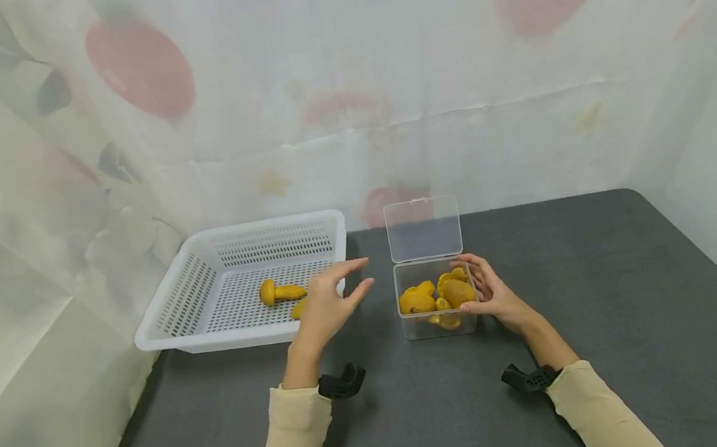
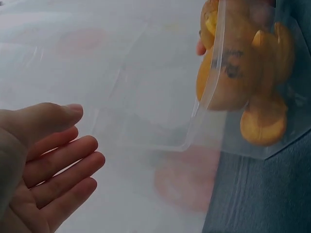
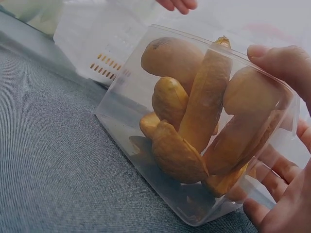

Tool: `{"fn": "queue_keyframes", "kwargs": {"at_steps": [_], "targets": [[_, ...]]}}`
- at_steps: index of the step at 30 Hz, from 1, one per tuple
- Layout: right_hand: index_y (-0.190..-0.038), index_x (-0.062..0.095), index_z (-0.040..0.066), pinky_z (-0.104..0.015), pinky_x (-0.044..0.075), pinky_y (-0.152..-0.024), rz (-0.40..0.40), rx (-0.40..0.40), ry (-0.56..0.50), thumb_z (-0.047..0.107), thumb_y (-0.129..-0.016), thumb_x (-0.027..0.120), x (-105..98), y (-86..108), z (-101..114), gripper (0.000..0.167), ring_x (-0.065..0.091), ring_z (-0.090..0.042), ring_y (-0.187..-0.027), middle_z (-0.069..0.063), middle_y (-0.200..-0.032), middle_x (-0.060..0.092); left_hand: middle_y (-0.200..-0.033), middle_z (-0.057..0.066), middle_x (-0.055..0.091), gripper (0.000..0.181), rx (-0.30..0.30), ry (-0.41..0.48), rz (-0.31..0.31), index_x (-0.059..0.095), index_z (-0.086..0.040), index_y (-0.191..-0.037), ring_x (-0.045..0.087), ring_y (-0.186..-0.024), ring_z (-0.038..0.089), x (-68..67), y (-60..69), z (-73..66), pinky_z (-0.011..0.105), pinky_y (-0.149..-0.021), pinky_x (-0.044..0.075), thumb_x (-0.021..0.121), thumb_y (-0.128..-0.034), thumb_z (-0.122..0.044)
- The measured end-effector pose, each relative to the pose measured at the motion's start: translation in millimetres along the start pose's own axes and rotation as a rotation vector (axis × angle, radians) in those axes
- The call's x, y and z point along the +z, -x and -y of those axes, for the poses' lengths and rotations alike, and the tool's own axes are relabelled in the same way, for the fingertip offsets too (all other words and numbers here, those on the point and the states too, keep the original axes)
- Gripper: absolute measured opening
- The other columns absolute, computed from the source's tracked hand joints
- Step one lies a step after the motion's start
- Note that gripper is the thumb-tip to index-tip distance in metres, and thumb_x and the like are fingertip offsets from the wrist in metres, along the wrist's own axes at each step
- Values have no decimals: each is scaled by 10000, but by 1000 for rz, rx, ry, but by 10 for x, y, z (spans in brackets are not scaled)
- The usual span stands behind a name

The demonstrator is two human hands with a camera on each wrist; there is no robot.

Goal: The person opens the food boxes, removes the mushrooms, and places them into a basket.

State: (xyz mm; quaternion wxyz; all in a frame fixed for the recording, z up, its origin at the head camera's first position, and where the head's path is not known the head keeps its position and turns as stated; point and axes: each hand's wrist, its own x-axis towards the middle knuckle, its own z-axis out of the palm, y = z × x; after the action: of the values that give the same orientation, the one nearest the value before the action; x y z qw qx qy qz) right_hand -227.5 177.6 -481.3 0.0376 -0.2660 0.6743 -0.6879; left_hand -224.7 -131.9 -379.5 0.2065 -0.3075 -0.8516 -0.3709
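Note:
A clear plastic box with its lid raised at the back stands on the dark table, holding several yellow mushroom-like pieces. My right hand grips the box's right side, thumb at the front rim and fingers along the wall; the right wrist view shows the thumb over the rim. My left hand hovers between basket and box with thumb and fingers apart, holding nothing. In the left wrist view the left hand is beside the box, not touching it.
A white perforated basket stands at the left, with a yellow mushroom-shaped piece and another yellow piece, partly hidden by my left hand, inside. A patterned curtain hangs behind the table.

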Motion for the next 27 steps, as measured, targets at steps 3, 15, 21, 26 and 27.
{"fn": "queue_keyframes", "kwargs": {"at_steps": [3, 15, 21, 26, 27], "targets": [[-1511, 92, 13, -53, 379, -1008, 1, 7, -2, 83, -871, 691, 0, 1, 2, 880, 241, 10, -1417, -138, -1553, 256, -1160, 127, 717, 351, 2, 18, 44, 680, -33, -1177, 676, -1094, 274, 50, -16, -53, 411, -941, 562, 736, -841, -117], [-1511, 119, 53, -48, 367, -1014, 2, 6, 4, 74, -870, 691, -12, -6, -5, 859, 197, -157, -1489, -154, -1546, 256, -1227, 106, 687, 364, 59, 89, 237, 646, -73, -1240, 648, -1158, 248, 286, -58, -79, 402, -987, 545, 692, -888, -153], [-1511, 116, 63, -14, 330, -1038, 0, 32, 4, 70, -865, 693, -14, -12, -15, 866, 95, -347, -1506, -246, -1553, 175, -1257, 97, 674, 368, 46, 109, 325, 638, -79, -1252, 630, -1193, 247, 375, -65, -55, 411, -1026, 521, 679, -899, -176], [-1511, 117, 68, -14, 331, -1041, -4, 35, -1, 67, -865, 693, -13, -12, -24, 865, 87, -357, -1504, -240, -1555, 183, -1275, 113, 663, 384, 48, 122, 376, 620, -59, -1272, 621, -1205, 251, 436, -74, -32, 409, -1043, 509, 664, -913, -189], [-1511, 121, 71, -19, 337, -1039, -5, 34, 0, 69, -866, 693, -12, -12, -24, 863, 139, -288, -1506, -236, -1554, 190, -1275, 123, 661, 389, 53, 126, 389, 614, -48, -1275, 624, -1198, 257, 448, -78, -26, 413, -1039, 511, 662, -915, -185]]}}
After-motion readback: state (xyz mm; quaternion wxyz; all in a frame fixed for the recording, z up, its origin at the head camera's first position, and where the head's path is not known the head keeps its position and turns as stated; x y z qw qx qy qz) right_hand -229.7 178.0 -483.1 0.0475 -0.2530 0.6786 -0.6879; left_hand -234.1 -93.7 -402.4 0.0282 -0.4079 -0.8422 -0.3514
